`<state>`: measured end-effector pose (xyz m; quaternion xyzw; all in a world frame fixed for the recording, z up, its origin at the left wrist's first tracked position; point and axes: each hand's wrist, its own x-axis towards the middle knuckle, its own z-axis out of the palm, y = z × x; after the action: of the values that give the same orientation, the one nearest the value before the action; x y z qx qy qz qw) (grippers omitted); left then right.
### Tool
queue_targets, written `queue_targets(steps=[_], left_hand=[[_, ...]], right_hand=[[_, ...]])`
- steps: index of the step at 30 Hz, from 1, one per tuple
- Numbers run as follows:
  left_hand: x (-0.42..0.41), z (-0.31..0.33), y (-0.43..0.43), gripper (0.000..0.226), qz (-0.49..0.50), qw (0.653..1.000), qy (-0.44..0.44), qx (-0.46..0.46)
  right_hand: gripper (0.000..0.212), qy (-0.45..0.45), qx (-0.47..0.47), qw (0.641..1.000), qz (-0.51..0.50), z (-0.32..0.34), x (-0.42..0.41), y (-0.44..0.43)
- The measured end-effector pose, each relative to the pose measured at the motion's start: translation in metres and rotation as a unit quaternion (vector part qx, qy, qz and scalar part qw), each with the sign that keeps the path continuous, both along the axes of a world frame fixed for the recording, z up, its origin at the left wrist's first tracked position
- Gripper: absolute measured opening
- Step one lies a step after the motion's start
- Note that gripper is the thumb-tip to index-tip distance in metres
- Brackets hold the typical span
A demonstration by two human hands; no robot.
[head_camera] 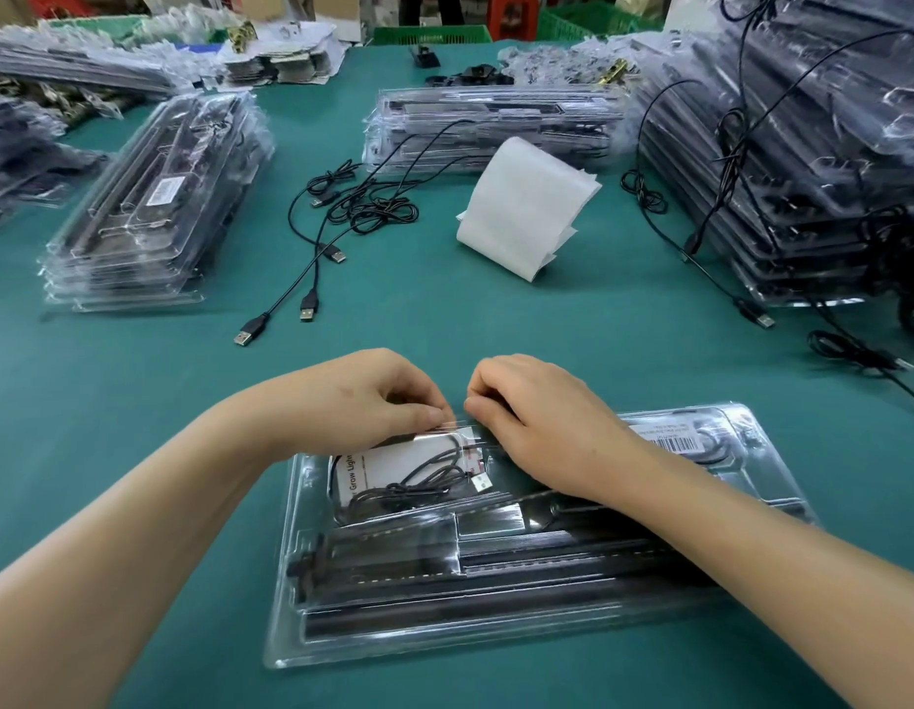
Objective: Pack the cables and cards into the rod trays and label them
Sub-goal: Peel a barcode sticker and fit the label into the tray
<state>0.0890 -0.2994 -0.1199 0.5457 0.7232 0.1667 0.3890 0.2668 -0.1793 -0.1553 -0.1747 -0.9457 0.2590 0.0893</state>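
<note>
Rod tray (283,621): clear blister tray, flat on the table right in front of the person, long side across the view.
Rods (496,601): dark, lying lengthwise in the near channels, so the far pocket is left for accessories.
Card (388,465): white "Grow Light" card, flat in the far-left pocket.
Cable (419,486): black, loosely coiled on top of the card, USB plug pointing right. Looks bundled small to fit inside the pocket.
Barcode label (670,439): already on the tray's far-right area, partly behind the right wrist.
Left hand (373,396): fingers curled, thumb and forefinger pinched together at the tray's far edge above the card.
Right hand (537,417): fingers curled, tips pinching the same far edge, just beside the left hand.
Held item: looks like the tray's thin clear rim or a flap. Can't tell which.
Likely step: closing or seating the far edge over the packed pocket. That's my read, not confirmed.
Loose cables (363,207): tangle of USB leads mid-table, within reach for the next trays.
White strip (526,207): curled paper, probably label backing, standing beside the cables.
Tray stacks: left (153,207), far centre (496,125) and a tall one right (803,161) with leads hanging out.
Table (444,319): teal-green work mat.
Room: workshop, green crates (429,35) and clutter along the back.
</note>
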Motion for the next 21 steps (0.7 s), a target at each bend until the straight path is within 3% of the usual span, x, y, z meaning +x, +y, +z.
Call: queue_targets(steps=[8,12,17,21], left_hand=[[0.008,0.003,0.011,0.003,0.034,0.998,0.051,0.019],[0.014,0.006,0.008,0.015,0.047,0.994,0.097,0.026],[0.018,-0.003,-0.011,0.008,0.113,0.977,0.145,0.106],[0.002,-0.011,-0.041,0.013,0.134,0.981,0.109,0.088]], right_hand=[[0.02,-0.004,0.009,1.0,0.002,0.0,-0.001,0.0],[0.019,-0.005,0.011,1.0,0.003,0.001,-0.001,0.0],[0.019,-0.009,0.013,1.0,0.007,0.001,0.002,0.001],[0.019,-0.01,0.006,1.0,-0.003,0.003,0.002,0.002]])
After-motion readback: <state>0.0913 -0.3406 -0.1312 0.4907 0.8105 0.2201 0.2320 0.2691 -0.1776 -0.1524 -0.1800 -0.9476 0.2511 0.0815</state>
